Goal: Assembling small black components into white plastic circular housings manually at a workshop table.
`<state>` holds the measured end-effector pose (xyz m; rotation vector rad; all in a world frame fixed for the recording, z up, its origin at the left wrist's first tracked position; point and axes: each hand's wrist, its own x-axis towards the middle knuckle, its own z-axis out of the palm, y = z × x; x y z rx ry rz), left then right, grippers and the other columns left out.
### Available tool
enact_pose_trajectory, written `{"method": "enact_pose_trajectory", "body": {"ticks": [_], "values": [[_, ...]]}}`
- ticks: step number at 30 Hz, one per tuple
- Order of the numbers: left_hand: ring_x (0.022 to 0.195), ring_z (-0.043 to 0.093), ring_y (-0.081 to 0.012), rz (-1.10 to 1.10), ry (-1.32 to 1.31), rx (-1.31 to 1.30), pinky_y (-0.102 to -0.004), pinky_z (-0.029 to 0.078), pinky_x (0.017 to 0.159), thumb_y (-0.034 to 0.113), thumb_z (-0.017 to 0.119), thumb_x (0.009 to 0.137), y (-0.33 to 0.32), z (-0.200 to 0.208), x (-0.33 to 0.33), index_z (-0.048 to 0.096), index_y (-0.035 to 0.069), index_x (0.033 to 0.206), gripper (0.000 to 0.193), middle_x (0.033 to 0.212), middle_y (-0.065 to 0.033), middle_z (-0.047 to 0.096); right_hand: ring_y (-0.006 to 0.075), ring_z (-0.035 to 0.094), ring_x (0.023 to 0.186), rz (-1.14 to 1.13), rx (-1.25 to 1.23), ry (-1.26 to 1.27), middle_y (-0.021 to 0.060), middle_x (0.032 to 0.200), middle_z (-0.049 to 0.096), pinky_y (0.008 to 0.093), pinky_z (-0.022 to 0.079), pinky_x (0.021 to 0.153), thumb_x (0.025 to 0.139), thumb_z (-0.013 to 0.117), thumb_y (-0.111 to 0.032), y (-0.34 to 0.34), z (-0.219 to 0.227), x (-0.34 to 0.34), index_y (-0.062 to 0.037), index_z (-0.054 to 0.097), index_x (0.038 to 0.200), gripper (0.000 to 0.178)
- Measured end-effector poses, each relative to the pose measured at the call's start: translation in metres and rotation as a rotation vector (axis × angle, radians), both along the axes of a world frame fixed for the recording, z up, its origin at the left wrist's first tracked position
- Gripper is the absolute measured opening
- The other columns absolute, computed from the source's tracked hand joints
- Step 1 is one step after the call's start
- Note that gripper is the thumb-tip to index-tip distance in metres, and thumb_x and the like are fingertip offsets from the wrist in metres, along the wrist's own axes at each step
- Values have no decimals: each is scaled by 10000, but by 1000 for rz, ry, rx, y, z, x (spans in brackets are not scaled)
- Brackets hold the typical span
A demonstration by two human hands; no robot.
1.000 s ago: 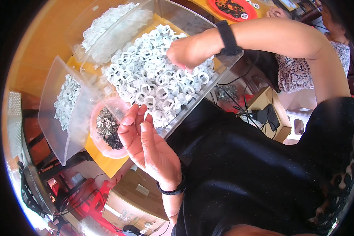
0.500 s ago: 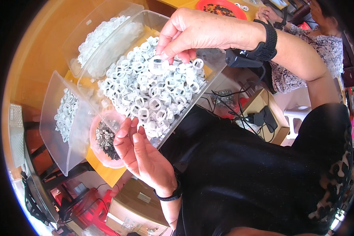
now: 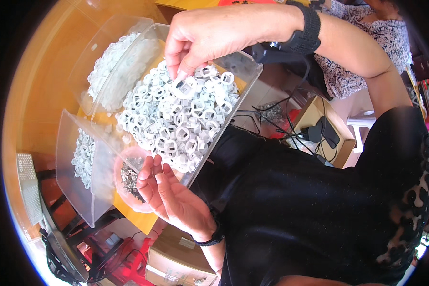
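My right hand point(image 3: 195, 45) reaches in from the upper right over a clear plastic bin point(image 3: 224, 119) heaped with small white ring-shaped plastic parts point(image 3: 176, 128). Its thumb and fingers pinch one round white plastic part point(image 3: 182, 89) with a dark slot at its upper edge, held just over the heap. Palm up, my left hand point(image 3: 174, 193) hovers at the bin's near lower corner, beside a pink bowl point(image 3: 145, 208). The left fingers are loosely curled and apart, with nothing visible in them. Small metal pieces point(image 3: 129, 180) lie in the bowl, partly hidden by that hand.
Two more clear bins with white parts stand alongside: one point(image 3: 71, 164) at left, one point(image 3: 83, 66) behind. Below the table are a cardboard box point(image 3: 176, 255) and red stools point(image 3: 133, 262). Cables point(image 3: 291, 128) hang near an open box at right. A person point(image 3: 367, 33) sits at upper right.
The whole view has shifted a little. My right hand still pinches the white part, which is now tilted differently. My left hand stays beside the pink bowl.
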<state>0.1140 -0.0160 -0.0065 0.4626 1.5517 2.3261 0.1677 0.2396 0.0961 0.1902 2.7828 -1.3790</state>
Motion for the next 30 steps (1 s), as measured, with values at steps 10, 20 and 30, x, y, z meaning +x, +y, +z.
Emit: {"method": "enact_pose_trajectory", "body": {"ticks": [10,20,30], "values": [[1137,516,-213,-6,1,21,-320,370,976,67,482,944,1,1,-1,503,37,1170,229,1234,-119,536,217,645,715,298,275,45,181,832,697,323,494,645,727,518,-6,1,16,-11,27,702,942,285],[1142,515,-221,-13,-11,15,-325,370,980,61,476,944,2,1,1,504,37,1173,232,1238,-120,538,249,658,742,400,150,-551,196,852,696,341,510,670,692,524,-23,25,8,-78,25,707,928,303],[1145,514,-223,-23,11,33,-328,369,980,62,472,946,1,1,0,503,39,1168,225,1244,-120,533,250,664,738,330,306,30,188,841,697,348,518,673,706,541,-39,3,13,-13,21,708,913,273]]}}
